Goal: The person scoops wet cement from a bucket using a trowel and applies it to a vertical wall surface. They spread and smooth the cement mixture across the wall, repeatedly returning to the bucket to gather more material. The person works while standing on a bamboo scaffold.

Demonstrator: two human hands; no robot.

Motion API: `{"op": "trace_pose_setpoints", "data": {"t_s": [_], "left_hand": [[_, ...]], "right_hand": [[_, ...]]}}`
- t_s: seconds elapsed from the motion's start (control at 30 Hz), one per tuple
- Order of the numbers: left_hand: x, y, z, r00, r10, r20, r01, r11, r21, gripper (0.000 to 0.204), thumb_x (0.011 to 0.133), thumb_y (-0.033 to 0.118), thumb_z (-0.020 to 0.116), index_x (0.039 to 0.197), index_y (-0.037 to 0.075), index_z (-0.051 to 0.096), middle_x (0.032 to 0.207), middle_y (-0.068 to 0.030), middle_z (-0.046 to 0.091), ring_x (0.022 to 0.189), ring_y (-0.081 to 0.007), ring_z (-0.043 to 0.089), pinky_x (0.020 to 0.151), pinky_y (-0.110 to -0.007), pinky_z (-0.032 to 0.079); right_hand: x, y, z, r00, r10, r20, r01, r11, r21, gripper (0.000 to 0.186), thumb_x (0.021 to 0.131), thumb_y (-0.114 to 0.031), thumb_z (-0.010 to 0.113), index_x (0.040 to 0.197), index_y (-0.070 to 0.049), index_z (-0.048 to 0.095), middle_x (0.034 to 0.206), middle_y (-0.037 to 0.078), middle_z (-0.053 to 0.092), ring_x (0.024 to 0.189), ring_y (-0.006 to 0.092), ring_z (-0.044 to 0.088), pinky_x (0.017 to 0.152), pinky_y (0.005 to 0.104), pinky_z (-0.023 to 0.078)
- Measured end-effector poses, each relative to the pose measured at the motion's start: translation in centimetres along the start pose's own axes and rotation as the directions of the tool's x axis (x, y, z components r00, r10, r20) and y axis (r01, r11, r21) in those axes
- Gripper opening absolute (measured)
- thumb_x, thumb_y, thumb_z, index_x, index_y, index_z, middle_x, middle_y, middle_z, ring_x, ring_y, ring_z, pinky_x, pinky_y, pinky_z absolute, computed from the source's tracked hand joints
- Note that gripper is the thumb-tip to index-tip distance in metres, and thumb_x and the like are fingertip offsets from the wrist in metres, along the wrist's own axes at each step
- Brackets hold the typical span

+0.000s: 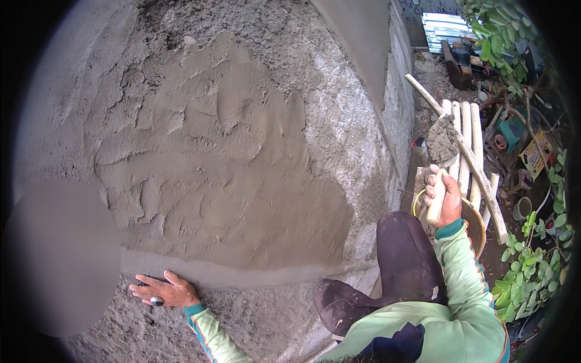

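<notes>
My left hand (163, 291), wearing a large ring, rests with spread fingers on the rough grey wall (181, 320), just below a smoother mortar band (230, 272). Above it spreads a broad, uneven coat of wet mortar (212, 151). At the right, my right hand (448, 202) grips the pale handle (437, 196) of a trowel carrying a lump of grey mortar (442, 139). Beneath that hand, a bucket (478, 227) with a yellow handle is partly hidden by my arm. A grey round blur covers part of the lower left.
Long pale poles (475, 145) lie side by side at the right, one crossing diagonally. My bent legs (405, 260) are against the wall's base. Beyond are leafy branches (523, 272), a small pot (521, 209), assorted clutter and corrugated sheets (445, 30) at the back.
</notes>
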State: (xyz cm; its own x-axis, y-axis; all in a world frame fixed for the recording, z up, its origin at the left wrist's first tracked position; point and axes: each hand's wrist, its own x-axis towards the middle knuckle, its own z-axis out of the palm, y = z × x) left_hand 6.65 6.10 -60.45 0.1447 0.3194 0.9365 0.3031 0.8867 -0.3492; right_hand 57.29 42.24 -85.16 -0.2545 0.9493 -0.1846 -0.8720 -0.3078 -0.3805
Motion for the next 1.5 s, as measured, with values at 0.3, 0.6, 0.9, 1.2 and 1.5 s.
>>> {"op": "trace_pose_setpoints", "data": {"t_s": [0.3, 0.6, 0.9, 1.2, 1.5], "left_hand": [[0.1, -1.3, -2.5, 0.998, -0.032, 0.055, 0.03, 0.999, 0.031, 0.079, 0.107, 0.061, 0.033, 0.164, 0.007, 0.026, 0.17, -0.0263, 0.014, 0.154, -0.0494, 0.019, 0.121, -0.063, 0.021], [-0.4, 0.2, -1.3, 0.992, -0.061, 0.106, 0.06, 0.998, 0.011, 0.08, 0.107, 0.061, 0.032, 0.165, 0.007, 0.023, 0.17, -0.0262, 0.013, 0.156, -0.0479, 0.015, 0.122, -0.063, 0.016], [0.1, 0.1, -1.0, 0.997, -0.017, 0.075, 0.018, 1.0, -0.018, 0.081, 0.107, 0.062, 0.032, 0.164, 0.006, 0.024, 0.17, -0.0264, 0.013, 0.154, -0.0494, 0.016, 0.122, -0.065, 0.017], [-0.1, 0.0, -1.1, 0.998, -0.016, 0.062, 0.017, 0.999, -0.028, 0.082, 0.106, 0.063, 0.03, 0.164, 0.004, 0.025, 0.169, -0.0288, 0.016, 0.155, -0.0486, 0.016, 0.122, -0.063, 0.017], [0.6, 0.4, -0.7, 0.999, -0.006, 0.04, 0.008, 0.998, -0.062, 0.083, 0.107, 0.062, 0.031, 0.164, 0.003, 0.024, 0.168, -0.0303, 0.016, 0.155, -0.0502, 0.015, 0.122, -0.064, 0.017]], "right_hand": [[8.0, 1.7, 16.3, 0.662, -0.75, 0.012, 0.747, 0.66, 0.079, 0.043, 0.101, -0.012, 0.06, 0.141, -0.007, 0.043, 0.09, 0.004, 0.055, 0.065, 0.0125, 0.056, 0.055, 0.0285, 0.05], [14.8, 22.1, 21.4, 0.829, -0.155, 0.537, 0.55, 0.4, -0.733, 0.046, 0.095, -0.026, 0.065, 0.135, -0.009, 0.049, 0.107, 0.028, 0.068, 0.103, 0.0508, 0.065, 0.085, 0.0532, 0.053], [14.6, 22.5, 14.5, 0.953, -0.09, 0.291, 0.245, 0.795, -0.555, 0.036, 0.1, -0.026, 0.066, 0.129, -0.007, 0.056, 0.092, 0.005, 0.063, 0.069, 0.0131, 0.063, 0.055, 0.0311, 0.054], [25.3, 13.3, 29.6, 0.879, 0.187, 0.439, 0.16, 0.751, -0.64, 0.05, 0.103, -0.052, 0.047, 0.116, -0.006, 0.061, 0.076, 0.006, 0.057, 0.054, 0.0175, 0.055, 0.05, 0.0388, 0.046], [24.3, 20.0, 23.8, 0.913, 0.336, 0.232, -0.082, 0.708, -0.701, 0.046, 0.104, -0.053, 0.043, 0.106, -0.009, 0.057, 0.079, 0.007, 0.056, 0.056, 0.0187, 0.056, 0.052, 0.0404, 0.051]]}}
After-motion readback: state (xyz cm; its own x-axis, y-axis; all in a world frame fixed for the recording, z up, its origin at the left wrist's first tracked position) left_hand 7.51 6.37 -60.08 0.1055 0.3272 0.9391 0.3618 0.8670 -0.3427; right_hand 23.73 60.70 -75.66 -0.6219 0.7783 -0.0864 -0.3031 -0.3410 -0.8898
